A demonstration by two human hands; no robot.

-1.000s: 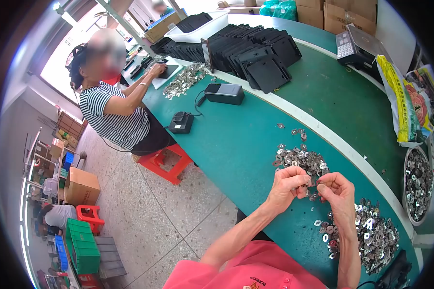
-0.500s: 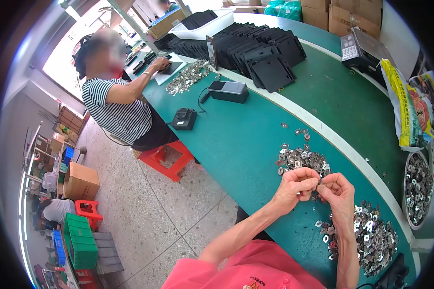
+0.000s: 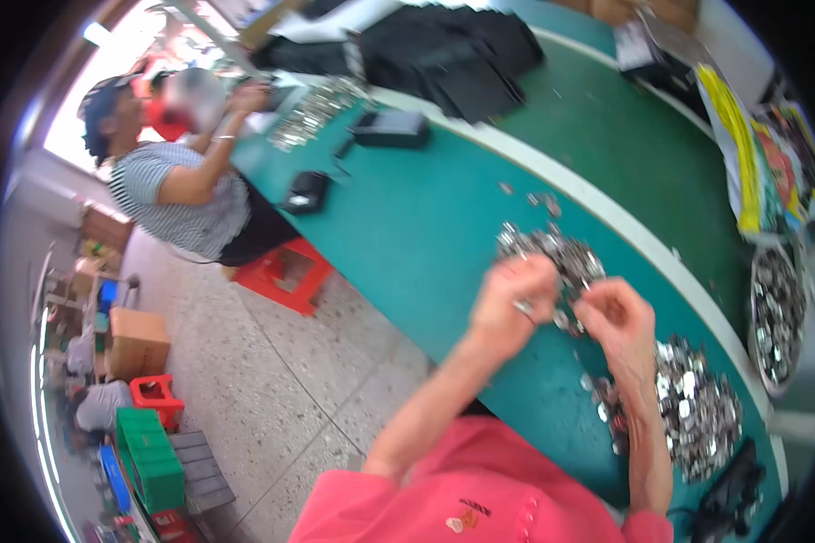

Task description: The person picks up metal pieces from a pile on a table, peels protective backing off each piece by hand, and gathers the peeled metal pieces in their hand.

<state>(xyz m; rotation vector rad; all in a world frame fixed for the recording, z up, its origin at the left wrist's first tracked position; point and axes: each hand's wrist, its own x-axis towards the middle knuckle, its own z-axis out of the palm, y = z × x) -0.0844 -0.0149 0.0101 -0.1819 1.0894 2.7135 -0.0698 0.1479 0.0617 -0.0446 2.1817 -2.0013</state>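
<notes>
My left hand (image 3: pixel 514 300) is curled over the green table, with a small shiny metal piece (image 3: pixel 524 309) showing at its fingers. Apart from it, my right hand (image 3: pixel 618 317) has thumb and fingertips pinched together. Motion blur hides what, if anything, lies in that pinch. Just beyond both hands is a loose heap of small metal parts (image 3: pixel 575 258). A larger, shinier heap of metal parts (image 3: pixel 697 412) sits to the right of my right forearm.
A co-worker (image 3: pixel 177 190) in a striped top sits at the far left, on a red stool (image 3: pixel 285 276). Black panels (image 3: pixel 453 59) are stacked at the back. A black box (image 3: pixel 389 128) stands mid-table. At right are a bowl of metal parts (image 3: pixel 777 317) and a yellow bag (image 3: pixel 729 149).
My hands were together at the fingertips and are now separated, the left one moved leftward. The whole view has shifted and blurred. The co-worker's arms are raised higher.
</notes>
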